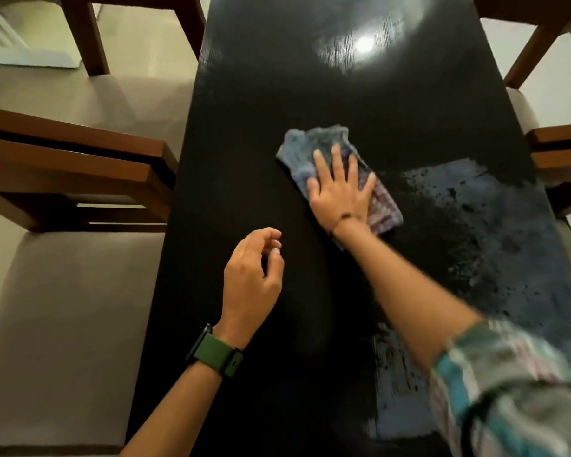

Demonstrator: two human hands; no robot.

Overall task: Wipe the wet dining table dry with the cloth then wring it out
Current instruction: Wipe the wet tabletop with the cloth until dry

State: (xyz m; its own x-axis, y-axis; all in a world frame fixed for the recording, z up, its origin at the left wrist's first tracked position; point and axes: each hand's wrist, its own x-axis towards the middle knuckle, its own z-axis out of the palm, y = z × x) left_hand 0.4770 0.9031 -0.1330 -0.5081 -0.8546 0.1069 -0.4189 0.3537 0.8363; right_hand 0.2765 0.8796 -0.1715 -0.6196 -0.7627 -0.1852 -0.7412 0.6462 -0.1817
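**Cloth on the wet dining table**

The right hand (340, 189), fingers spread flat, presses the cloth (337, 174) onto the black dining table (251, 127) mid-surface, beside a wet patch (468, 206). The left hand (253, 275) hovers loosely curled, holding nothing

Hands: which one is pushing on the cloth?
The right hand, fingers spread flat on the cloth. The left hand, the one with the green watch, touches no cloth.
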